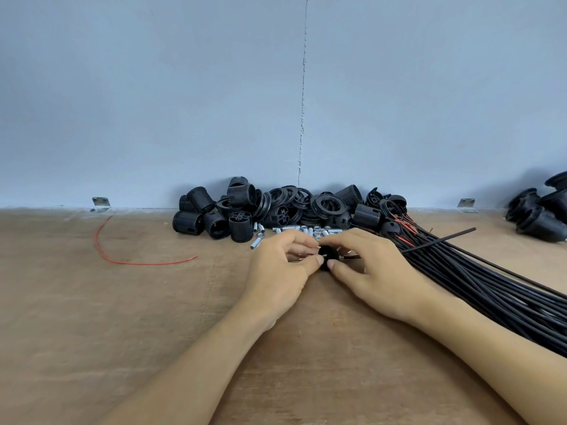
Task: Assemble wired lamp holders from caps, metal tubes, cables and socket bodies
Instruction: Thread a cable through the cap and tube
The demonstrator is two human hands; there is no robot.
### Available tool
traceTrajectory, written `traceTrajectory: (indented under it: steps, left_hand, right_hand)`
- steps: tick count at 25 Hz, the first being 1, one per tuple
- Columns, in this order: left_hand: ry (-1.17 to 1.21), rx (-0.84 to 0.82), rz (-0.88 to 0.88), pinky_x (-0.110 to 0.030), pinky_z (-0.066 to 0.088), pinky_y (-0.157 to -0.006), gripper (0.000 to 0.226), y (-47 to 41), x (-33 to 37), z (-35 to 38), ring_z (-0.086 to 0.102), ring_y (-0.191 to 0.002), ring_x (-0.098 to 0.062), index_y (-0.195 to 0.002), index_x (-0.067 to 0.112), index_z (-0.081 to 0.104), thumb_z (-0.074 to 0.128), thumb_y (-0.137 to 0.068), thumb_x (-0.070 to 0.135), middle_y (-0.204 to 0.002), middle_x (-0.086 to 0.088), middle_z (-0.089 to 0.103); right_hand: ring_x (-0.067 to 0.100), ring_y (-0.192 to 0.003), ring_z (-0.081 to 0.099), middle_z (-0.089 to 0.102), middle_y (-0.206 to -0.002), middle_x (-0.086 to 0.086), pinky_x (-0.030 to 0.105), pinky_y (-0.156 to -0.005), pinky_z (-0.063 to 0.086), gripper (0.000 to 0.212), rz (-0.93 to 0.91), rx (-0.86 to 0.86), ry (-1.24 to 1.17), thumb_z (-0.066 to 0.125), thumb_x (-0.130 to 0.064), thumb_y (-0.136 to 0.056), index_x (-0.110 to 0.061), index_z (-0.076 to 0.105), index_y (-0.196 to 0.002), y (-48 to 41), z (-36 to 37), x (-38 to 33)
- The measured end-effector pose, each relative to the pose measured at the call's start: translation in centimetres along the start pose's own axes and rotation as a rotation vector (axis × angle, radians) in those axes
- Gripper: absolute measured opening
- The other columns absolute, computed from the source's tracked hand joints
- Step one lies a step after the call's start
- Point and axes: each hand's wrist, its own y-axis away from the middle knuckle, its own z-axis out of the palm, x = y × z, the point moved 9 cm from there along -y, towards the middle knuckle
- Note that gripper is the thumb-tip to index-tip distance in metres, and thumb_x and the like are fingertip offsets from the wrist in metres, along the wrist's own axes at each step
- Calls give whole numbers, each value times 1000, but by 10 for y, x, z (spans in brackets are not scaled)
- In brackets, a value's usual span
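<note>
Left hand (276, 266) and right hand (376, 271) together pinch 1 black cap (329, 254).

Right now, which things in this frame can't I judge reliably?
Head view only.
1. The black part pinched between the left hand and right hand: fingers cover most of it, so whether a tube is fitted cannot be told.
2. The metal tubes: small, some behind the hands; no count.
3. The cable bundle: cut off by the right edge.
4. The black pieces at far right: cut by the same edge.
</note>
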Motion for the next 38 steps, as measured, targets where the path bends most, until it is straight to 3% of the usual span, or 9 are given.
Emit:
traceTrajectory:
  steps: [7, 10, 13, 16, 19, 22, 27, 34, 38]
  left_hand:
    - [-26, -69, -5, -24, 55, -85, 30, -3, -2, -1, 73, -87, -6, -99, 30, 70, 76, -86, 4, -87, 12, 78]
    - [-165, 32, 101, -7, 46, -74, 37, -9, 7, -17, 67, -82, 1, -94, 29, 71, 63, -85, -7, -87, 12, 76]
    - [-471, 283, 208, -7, 37, -77, 38, -13, 16, -48, 59, -93, -7, -104, 22, 73, 57, -84, -7, -113, 10, 65]
    - [-696, 285, 115, -24, 32, -102, 51, -21, 2, -55, 42, -130, -25, -137, 16, 60, 60, -88, 3, -152, -1, 40]
    - [-789, 237, 30, -35, 31, -110, 60, -23, -7, -54, 34, -137, -29, -147, 19, 49, 61, -89, 10, -165, -2, 23]
    - [-798, 256, 3, -32, 31, -107, 52, -24, -8, -58, 40, -133, -30, -141, 20, 55, 62, -90, 13, -162, 2, 32]
    - [-642, 399, 104, -18, 27, -92, 40, -18, 3, -67, 47, -125, -23, -127, 15, 64, 62, -88, 4, -137, 1, 52]
    - [-638, 396, 98, -29, 37, -100, 62, -18, 2, -68, 46, -127, -23, -150, 11, 46, 61, -91, 4, -136, -4, 45]
    - [-572, 398, 142, -15, 34, -91, 54, -19, 4, -70, 55, -100, -24, -140, 8, 59, 60, -88, -7, -120, -2, 41]
  right_hand:
    - [8, -106, 55, 54, -115, -15, 44, -100, 44, 42, 35, -39, 85, 55, -22, -98, -40, 60, -136, 0, 4, 6]
    - [13, -108, 57, 58, -119, -9, 45, -97, 46, 34, 22, -29, 123, 54, -25, -101, -35, 63, -132, 1, 4, 7]
    - [14, -110, 57, 57, -121, -10, 44, -97, 46, 31, 44, -45, 111, 53, -30, -101, -34, 65, -130, 1, 6, 11]
    - [13, -110, 57, 56, -121, -11, 44, -97, 47, 31, 46, -51, 102, 53, -31, -101, -33, 66, -129, 1, 7, 13]
    - [12, -110, 58, 56, -120, -13, 42, -98, 47, 31, 57, -42, 80, 54, -32, -100, -33, 67, -128, 2, 5, 14]
    - [11, -110, 57, 56, -119, -15, 39, -98, 48, 31, 65, -35, 63, 54, -34, -99, -34, 67, -127, 2, 4, 15]
    - [10, -109, 58, 56, -117, -16, 39, -97, 49, 31, 67, -34, 59, 54, -35, -99, -34, 68, -126, 2, 4, 15]
    - [9, -109, 58, 56, -117, -15, 38, -97, 49, 30, 74, -37, 51, 55, -34, -99, -33, 68, -126, 2, 3, 14]
    - [10, -108, 58, 57, -117, -14, 37, -96, 49, 28, 71, -36, 49, 58, -30, -98, -32, 70, -123, 2, 2, 12]
